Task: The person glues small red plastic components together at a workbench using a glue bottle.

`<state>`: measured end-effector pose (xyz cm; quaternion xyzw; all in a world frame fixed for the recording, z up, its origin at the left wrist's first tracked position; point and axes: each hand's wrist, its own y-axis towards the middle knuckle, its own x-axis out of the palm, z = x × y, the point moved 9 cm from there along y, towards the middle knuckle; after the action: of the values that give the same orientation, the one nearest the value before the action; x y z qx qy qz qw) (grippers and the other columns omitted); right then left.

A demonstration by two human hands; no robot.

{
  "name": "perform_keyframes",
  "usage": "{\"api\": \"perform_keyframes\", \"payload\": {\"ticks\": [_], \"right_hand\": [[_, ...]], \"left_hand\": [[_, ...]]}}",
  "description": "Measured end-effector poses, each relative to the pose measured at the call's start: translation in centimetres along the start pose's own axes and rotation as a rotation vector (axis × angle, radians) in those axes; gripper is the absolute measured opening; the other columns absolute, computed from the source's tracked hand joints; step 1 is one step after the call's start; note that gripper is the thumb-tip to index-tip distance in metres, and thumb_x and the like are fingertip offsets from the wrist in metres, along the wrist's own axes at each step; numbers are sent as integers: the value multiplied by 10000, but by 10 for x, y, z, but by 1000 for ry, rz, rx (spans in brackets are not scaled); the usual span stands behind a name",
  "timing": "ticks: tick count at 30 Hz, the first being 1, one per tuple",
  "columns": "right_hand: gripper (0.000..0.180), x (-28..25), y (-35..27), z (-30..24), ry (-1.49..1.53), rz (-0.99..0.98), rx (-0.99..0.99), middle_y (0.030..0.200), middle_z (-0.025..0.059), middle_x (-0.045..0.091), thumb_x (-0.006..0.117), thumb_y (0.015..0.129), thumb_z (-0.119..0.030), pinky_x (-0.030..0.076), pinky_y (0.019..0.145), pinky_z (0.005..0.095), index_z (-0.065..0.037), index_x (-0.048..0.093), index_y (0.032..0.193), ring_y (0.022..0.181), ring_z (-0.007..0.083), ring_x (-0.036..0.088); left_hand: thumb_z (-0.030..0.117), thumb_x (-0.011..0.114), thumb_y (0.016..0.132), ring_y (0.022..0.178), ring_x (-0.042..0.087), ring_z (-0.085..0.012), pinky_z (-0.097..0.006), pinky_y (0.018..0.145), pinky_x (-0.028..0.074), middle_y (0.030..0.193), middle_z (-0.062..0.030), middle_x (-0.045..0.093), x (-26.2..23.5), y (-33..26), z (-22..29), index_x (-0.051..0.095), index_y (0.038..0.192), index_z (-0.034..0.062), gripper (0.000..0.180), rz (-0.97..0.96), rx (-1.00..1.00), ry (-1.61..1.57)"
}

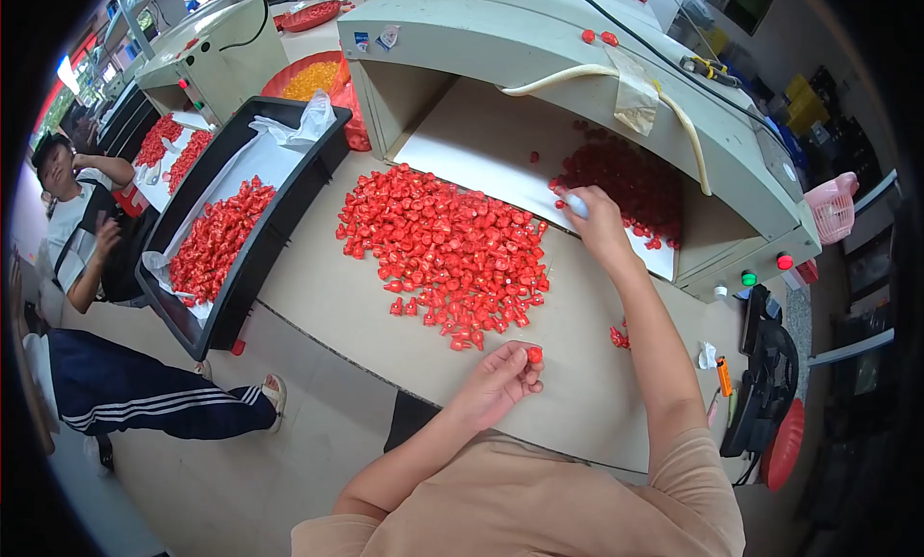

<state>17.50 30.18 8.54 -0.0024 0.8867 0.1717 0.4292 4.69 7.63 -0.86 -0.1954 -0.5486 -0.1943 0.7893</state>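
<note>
Red, glossy, small knobbed pieces (443, 240) lie in a broad heap on the beige worktop (587, 389); take that heap as the clock's centre. At five o'clock, the left hand (496, 384) pinches one red knobbed piece (535, 354) narrowly between thumb and forefinger. Between two and three o'clock, the right hand (603, 222) has its fingers curled close together, beside a darker red heap (621, 177) inside the open-fronted, pale grey-green cabinet (462, 47). One pale, rounded object (577, 206) shows at its fingertips; whether gripped or worn, I cannot tell. At nine o'clock stands a long black tray (310, 163), lined with white sheeting (255, 158) and carrying more red pieces (221, 240).
</note>
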Motion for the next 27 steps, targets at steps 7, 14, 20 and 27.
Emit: {"api": "perform_keyframes", "payload": {"ticks": [7, 14, 20, 27], "right_hand": [[211, 9, 3, -6, -90, -101, -112, 927, 171, 604, 667, 834, -78, 480, 763, 402, 0, 634, 1027, 864, 351, 597], [163, -23, -94, -15, 538, -163, 348, 771, 9, 619, 633, 897, -155, 439, 564, 220, -21, 660, 986, 644, 46, 543], [118, -22, -178, -27, 926, -235, 485, 873, 18, 642, 617, 896, -56, 483, 665, 222, -11, 662, 995, 744, 75, 585], [159, -38, -180, -47, 521, -123, 159, 915, 52, 633, 695, 808, 19, 501, 668, 253, 0, 670, 964, 783, 120, 607]], "left_hand": [[239, 524, 983, 785, 531, -95, -307, 793, 473, 942, -26, 596, 3, 1, -4, 583, 1093, 55, 222, -4, 7, -15], [207, 558, 965, 820, 574, -107, -305, 772, 483, 1000, -47, 637, 0, 1, 1, 618, 1134, 54, 236, 45, 25, 29], [151, 566, 957, 833, 613, -134, -312, 785, 533, 1037, -104, 654, 0, 18, 5, 588, 1170, -2, 263, 215, 25, 201], [149, 596, 941, 877, 618, -144, -321, 798, 539, 1015, -96, 656, -6, 23, 3, 606, 1137, -9, 253, 247, 73, 303]]}}
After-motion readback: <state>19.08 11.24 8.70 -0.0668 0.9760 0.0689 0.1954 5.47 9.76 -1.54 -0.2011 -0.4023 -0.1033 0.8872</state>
